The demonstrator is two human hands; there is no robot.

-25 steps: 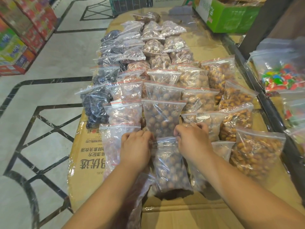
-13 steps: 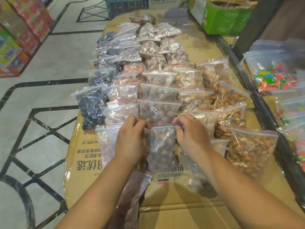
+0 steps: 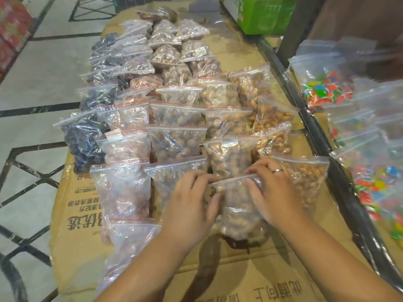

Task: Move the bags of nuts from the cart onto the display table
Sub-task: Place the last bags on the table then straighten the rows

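Note:
Several clear zip bags of nuts lie in rows on the cardboard-covered display table. Both my hands hold one bag of round brown nuts at the near end of the third row. My left hand pinches its top left corner and side. My right hand, with a ring on one finger, grips its top right edge. The bag lies just in front of a labelled nut bag. A bag of golden nuts lies right beside my right hand.
Dark dried-fruit bags line the table's left edge. An empty-looking clear bag lies near my left forearm. A black rail borders the table on the right, with bags of coloured candy beyond it. A green box stands at the far end.
My hands left the bag in the middle row, which now lies flat there. Both moved right and took hold of a nut bag in the adjoining row.

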